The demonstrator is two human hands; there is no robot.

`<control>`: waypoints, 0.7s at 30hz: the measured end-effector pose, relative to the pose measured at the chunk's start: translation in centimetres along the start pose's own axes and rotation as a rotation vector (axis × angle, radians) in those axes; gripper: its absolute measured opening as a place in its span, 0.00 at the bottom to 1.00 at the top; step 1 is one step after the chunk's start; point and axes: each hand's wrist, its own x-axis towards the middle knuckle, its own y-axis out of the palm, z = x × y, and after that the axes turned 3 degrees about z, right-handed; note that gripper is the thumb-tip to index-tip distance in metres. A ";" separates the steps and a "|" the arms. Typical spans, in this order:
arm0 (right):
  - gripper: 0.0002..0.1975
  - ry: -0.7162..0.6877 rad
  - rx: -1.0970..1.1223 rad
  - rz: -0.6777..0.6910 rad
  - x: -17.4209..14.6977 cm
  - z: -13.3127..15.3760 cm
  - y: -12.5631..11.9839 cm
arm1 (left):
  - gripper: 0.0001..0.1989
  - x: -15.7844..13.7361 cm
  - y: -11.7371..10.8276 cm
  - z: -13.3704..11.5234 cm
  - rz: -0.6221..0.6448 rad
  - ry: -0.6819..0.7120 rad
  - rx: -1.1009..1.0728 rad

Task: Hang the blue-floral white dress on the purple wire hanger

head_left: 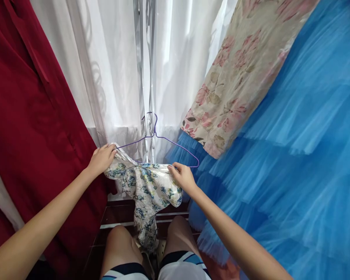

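Note:
Between my hands hangs a white garment with a blue, green and yellow flower print (pixel 154 181), its lower part trailing down between my knees. A purple hanger (pixel 177 144) reaches into its top edge, with the hook upward and the right corner of the hanger sticking out bare. My left hand (pixel 102 158) is closed on the garment's upper left edge, near the hanger's left arm. At the upper right edge, my right hand (pixel 183 177) pinches the fabric between thumb and fingers, just below the hanger's bare corner.
White curtains (pixel 116 70) hang behind, with pale vertical strips (pixel 147 77) in the middle. A dark red cloth (pixel 32 128) hangs at the left. On the right are a beige floral garment (pixel 230 85) and a tiered blue tulle dress (pixel 294 175). Dark floor (pixel 116 216) shows below.

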 end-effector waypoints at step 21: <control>0.47 0.135 0.294 -0.161 -0.8 -2.4 -6.1 | 0.18 -1.5 -2.0 -5.5 -0.346 0.301 -0.304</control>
